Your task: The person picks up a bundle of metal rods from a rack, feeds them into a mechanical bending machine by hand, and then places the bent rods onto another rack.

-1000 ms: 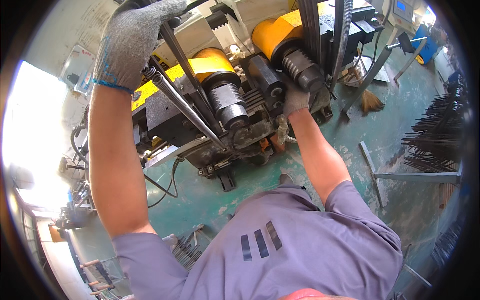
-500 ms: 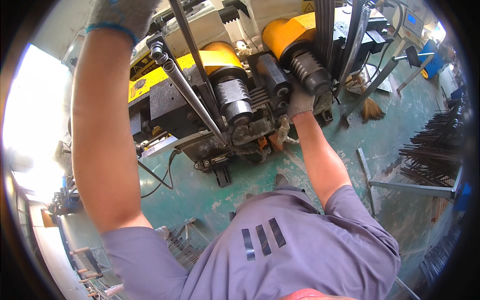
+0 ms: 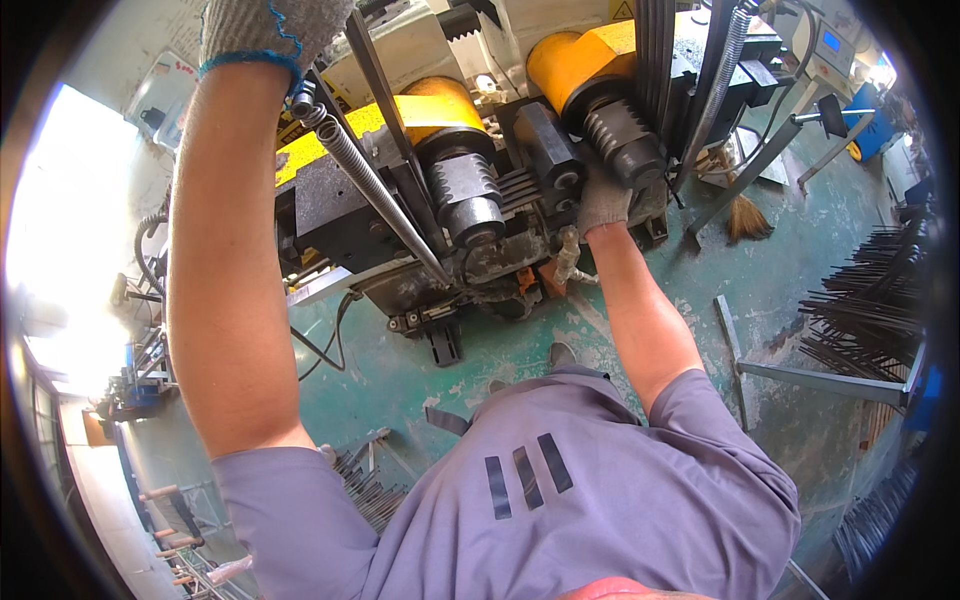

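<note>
My left hand (image 3: pixel 265 35), in a grey knit glove with a blue cuff edge, is raised at the top left. The picture's upper border cuts off its fingers. Beside its wrist stands a coil spring (image 3: pixel 350 165) on the machine. My right hand (image 3: pixel 603 200), gloved too, reaches in below a ridged dark metal cylinder (image 3: pixel 625 140), beside a black block (image 3: pixel 548 150). Its fingers are hidden among these parts. A second ridged cylinder (image 3: pixel 465 190) sits to the left. Both cylinders project from yellow housings (image 3: pixel 575 65). Long dark bars (image 3: pixel 655 60) rise behind the right cylinder.
Bundles of thin dark rods (image 3: pixel 865 300) lie on a grey metal frame (image 3: pixel 820 375) at the right. A straw broom (image 3: pixel 747 218) and a slanted metal stand (image 3: pixel 745 180) are near the machine's right end. A black cable (image 3: pixel 330 345) hangs at the left.
My left hand and forearm have shifted to the right and a little down, so more of the glove shows. The right hand stays in the same place under the cylinder.
</note>
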`<control>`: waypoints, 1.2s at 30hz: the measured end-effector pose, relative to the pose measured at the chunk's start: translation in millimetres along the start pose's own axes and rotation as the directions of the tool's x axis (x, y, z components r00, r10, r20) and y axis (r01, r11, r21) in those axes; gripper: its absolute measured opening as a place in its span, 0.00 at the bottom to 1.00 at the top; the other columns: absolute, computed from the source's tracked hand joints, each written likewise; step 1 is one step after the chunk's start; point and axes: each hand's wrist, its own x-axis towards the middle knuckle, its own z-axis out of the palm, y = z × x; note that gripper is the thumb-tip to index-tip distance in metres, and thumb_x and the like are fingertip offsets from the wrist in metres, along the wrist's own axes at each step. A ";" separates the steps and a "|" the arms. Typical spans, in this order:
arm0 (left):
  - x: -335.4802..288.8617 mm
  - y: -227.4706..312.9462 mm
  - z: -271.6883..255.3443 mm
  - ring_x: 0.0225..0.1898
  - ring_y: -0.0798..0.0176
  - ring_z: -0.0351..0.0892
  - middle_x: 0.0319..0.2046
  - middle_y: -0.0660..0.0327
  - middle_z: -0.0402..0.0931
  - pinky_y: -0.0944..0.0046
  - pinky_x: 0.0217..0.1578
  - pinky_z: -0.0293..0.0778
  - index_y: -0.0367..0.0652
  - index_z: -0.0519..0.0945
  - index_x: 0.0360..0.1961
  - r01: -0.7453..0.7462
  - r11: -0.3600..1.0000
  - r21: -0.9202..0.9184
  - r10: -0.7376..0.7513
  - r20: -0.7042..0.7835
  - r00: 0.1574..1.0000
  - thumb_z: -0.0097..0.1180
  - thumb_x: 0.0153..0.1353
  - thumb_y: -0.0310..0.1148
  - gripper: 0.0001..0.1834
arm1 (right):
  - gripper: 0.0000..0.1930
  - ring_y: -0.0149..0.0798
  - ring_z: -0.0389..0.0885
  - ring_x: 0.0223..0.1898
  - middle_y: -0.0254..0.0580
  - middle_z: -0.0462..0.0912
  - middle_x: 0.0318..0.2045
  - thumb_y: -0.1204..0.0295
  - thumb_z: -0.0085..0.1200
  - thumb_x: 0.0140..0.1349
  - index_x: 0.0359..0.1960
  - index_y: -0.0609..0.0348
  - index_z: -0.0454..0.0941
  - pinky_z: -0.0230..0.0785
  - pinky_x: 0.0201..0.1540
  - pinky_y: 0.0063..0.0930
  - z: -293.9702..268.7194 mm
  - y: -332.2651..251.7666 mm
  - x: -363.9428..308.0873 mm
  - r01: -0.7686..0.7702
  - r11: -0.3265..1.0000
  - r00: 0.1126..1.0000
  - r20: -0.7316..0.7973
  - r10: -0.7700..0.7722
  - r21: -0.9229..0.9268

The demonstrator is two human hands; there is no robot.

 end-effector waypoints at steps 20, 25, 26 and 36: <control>-0.2 -22.3 -15.9 0.36 0.58 0.86 0.32 0.52 0.86 0.57 0.40 0.81 0.31 0.87 0.40 0.298 0.954 -0.022 -0.294 0.102 0.950 0.62 0.66 0.27 0.09 | 0.16 0.36 0.85 0.54 0.44 0.88 0.54 0.70 0.58 0.72 0.55 0.67 0.85 0.75 0.58 0.33 -10.6 17.2 -0.1 0.339 0.713 0.940 0.247 -0.234 -0.614; -1.0 -44.0 -27.9 0.39 0.58 0.88 0.34 0.52 0.88 0.57 0.44 0.83 0.30 0.88 0.40 0.362 0.931 -0.039 -0.352 0.154 0.923 0.66 0.66 0.28 0.09 | 0.14 0.33 0.87 0.48 0.43 0.90 0.50 0.75 0.57 0.70 0.53 0.67 0.87 0.77 0.53 0.29 -18.5 3.9 5.6 -0.457 0.883 0.861 0.303 0.409 0.109; -1.6 -47.0 -29.3 0.40 0.58 0.89 0.35 0.52 0.88 0.57 0.44 0.83 0.30 0.88 0.40 0.384 0.922 -0.042 -0.372 0.169 0.912 0.67 0.66 0.29 0.10 | 0.14 0.32 0.87 0.47 0.43 0.90 0.50 0.76 0.56 0.69 0.52 0.67 0.87 0.78 0.52 0.29 -20.0 2.5 8.3 -0.456 0.881 0.864 0.305 0.402 0.130; -0.6 -53.9 -31.9 0.37 0.60 0.89 0.36 0.53 0.89 0.57 0.45 0.84 0.31 0.88 0.44 0.465 0.825 -0.322 -0.325 0.403 0.855 0.68 0.66 0.30 0.12 | 0.16 0.35 0.87 0.47 0.44 0.89 0.48 0.78 0.55 0.68 0.54 0.70 0.86 0.78 0.52 0.30 -5.1 32.9 -4.0 -0.177 0.964 0.979 0.132 0.153 0.197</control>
